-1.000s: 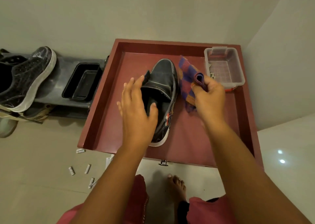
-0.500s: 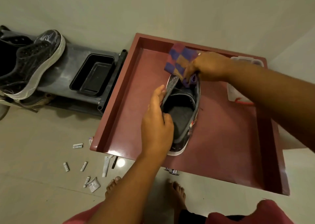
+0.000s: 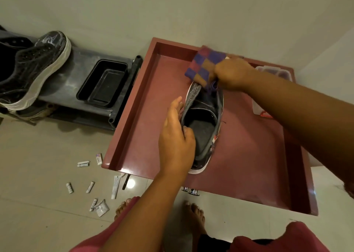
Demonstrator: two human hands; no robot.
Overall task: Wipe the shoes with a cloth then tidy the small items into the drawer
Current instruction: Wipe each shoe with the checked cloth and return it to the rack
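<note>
A black shoe [image 3: 207, 117] with a white sole lies on the dark red cabinet top [image 3: 145, 121], toe pointing away from me. My left hand [image 3: 175, 136] grips its left collar, thumb inside the opening. My right hand [image 3: 232, 73] holds a bunched checked cloth [image 3: 203, 67] of purple, red and orange against the toe, which the cloth hides. Several small tubes and packets [image 3: 90, 186] lie scattered on the floor at lower left. Drawer knobs [image 3: 191, 191] show under the cabinet's front edge.
A grey shoe rack [image 3: 82, 60] stands to the left, carrying a black sneaker [image 3: 32, 69] with a white sole and an empty black tray [image 3: 103, 83]. A clear plastic box [image 3: 272, 73] sits at the cabinet's back right, partly behind my arm. My bare feet [image 3: 195, 213] stand below.
My right hand carried the cloth from the shoe's right side up onto its toe. The left hand shifted from over the opening to gripping the left collar. The camera view shifted right.
</note>
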